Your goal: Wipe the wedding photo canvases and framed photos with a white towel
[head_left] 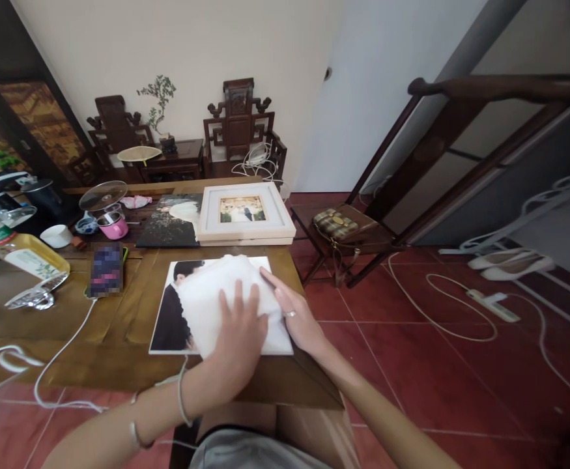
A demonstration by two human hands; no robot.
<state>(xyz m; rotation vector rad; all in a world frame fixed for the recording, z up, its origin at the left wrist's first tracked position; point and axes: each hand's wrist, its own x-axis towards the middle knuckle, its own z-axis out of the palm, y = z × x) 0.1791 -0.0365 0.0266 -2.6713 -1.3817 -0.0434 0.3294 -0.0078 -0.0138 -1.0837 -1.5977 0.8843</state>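
A flat photo panel (169,326) with a picture of a person in a dark suit lies on the wooden table. Over its middle and right part is a white wipe or cloth (205,306) with a wavy edge. My left hand (240,332) rests on the white cloth, palm down, fingers spread. At the panel's right side, my right hand (301,319), with a ring on one finger, lies against the cloth's edge, its visible fingers stretched out. Some of its fingertips are hidden by the cloth.
Behind the panel lie a white picture frame (285,225) and a dark photo panel (167,228). Left are a phone (106,270) on a cable, an oil bottle (35,254), a hair clip (38,293) and a pink cup (113,226). A chair (377,238) bearing a checked bag (334,223) stands right.
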